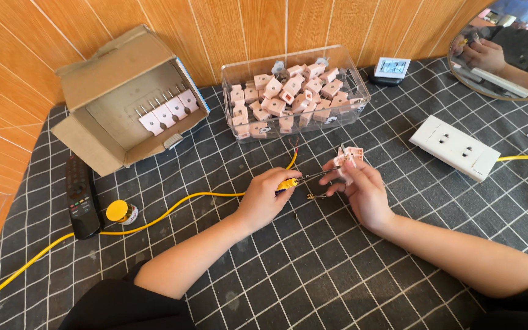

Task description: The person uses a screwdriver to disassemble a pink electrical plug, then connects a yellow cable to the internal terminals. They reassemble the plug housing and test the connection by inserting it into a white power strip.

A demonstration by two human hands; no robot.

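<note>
facing the screwdriver (297, 181) tip (right-hand (362, 192) grip): plug (348, 160)

Table (349, 269): dark grey cloth, white grid lines. Wall, top of frame (245, 24): orange wood-grain panels. Centre: yellow-handled screwdriver (288, 183), thin yellow cable (172, 205). Upper centre: clear plastic box (234, 76) of pale pink-and-white plug parts (285, 95). Right: white rectangular socket strip (456, 147). Left: black remote control (82, 197), brown cardboard box (117, 64).
</note>
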